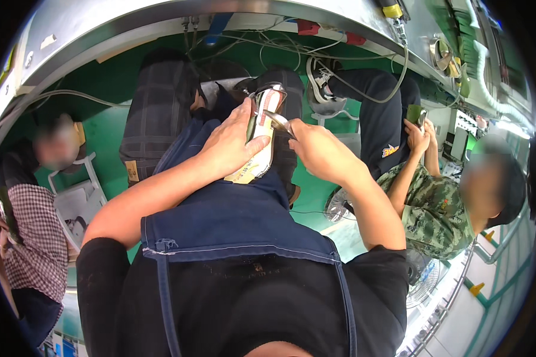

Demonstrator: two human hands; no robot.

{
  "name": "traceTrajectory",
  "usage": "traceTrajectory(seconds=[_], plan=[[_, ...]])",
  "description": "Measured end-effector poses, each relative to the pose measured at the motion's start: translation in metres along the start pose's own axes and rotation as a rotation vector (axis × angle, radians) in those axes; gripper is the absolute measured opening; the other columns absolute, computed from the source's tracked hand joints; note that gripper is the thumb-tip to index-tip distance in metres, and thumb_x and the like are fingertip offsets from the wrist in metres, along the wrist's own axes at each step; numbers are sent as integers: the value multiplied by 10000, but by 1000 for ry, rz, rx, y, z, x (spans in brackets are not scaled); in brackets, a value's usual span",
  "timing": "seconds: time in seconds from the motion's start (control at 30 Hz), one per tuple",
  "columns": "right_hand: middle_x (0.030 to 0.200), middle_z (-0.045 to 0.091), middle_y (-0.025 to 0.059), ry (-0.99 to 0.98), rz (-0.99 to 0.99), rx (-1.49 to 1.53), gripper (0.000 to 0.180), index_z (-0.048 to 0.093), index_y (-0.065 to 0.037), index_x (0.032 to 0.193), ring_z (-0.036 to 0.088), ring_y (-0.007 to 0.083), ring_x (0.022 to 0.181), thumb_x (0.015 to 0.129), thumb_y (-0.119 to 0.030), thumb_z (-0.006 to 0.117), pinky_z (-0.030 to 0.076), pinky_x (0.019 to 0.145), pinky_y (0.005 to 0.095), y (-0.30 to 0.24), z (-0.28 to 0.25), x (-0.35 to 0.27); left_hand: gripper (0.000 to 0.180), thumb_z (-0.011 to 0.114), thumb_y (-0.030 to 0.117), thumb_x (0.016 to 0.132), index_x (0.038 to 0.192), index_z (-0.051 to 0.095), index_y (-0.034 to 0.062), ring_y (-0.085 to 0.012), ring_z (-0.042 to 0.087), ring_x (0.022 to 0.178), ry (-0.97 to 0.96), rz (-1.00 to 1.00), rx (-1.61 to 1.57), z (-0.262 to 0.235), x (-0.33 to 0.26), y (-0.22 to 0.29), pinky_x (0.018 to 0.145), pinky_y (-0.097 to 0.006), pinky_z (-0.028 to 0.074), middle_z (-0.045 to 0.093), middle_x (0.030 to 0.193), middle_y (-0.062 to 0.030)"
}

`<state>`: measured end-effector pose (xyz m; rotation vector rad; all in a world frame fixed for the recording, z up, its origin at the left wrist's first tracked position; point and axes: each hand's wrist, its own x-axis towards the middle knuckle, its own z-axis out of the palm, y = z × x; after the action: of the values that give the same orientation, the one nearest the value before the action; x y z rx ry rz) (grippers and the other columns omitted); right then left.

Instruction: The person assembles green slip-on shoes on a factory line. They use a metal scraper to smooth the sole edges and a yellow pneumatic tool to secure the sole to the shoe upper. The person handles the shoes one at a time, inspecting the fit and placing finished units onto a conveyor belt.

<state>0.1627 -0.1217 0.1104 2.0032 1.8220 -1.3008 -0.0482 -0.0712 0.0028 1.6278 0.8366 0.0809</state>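
Note:
A long white, yellow and red printed piece (261,156) with rounded ends and a dark green edge lies across my lap; its exact kind is unclear. My left hand (237,138) grips its left side, thumb over the face and fingers along the edge. My right hand (320,149) is closed around a shiny metal tool (280,123), spoon-like in shape. The tool's curved end rests against or just over the piece's right side. Its handle is hidden in my fist. A navy apron (238,223) spreads beneath my forearms.
A metal workbench (143,27) crosses ahead, with cables (280,44) hanging under its edge. At right, a person in camouflage (438,208) holds a green item (414,113). Another person in checked cloth (36,238) sits at left beside a grey chair (80,199). A fan (426,279) stands behind right.

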Motion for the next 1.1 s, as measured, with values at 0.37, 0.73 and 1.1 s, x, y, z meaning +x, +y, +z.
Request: traceTrajectory(seconds=[0.37,0.73,1.1], plan=[[918,698,287,-276,60,-172,214,543,45,1146,675,487,955,1012,-119,581,512,830,544,-23,-30,18,901,652,365,974,1602,215,-110,-436,494,1395,20,58,57,-2,-5,-6,1138,-448,447,372,1600,-271],[882,701,224,-361,123,28,224,545,43,1139,710,371,853,1002,-129,587,521,759,480,-21,-28,21,575,399,355,1135,1535,459,-54,-277,449,1482,72,268,-630,-5,46,-43,1245,-358,284,525,1549,-172],[829,668,283,-278,41,-9,215,511,51,1119,666,490,870,992,-94,606,491,743,534,-12,-10,11,596,405,544,1120,1212,713,42,-96,605,831,-96,188,-850,10,92,-30,792,-272,521,683,904,-28]])
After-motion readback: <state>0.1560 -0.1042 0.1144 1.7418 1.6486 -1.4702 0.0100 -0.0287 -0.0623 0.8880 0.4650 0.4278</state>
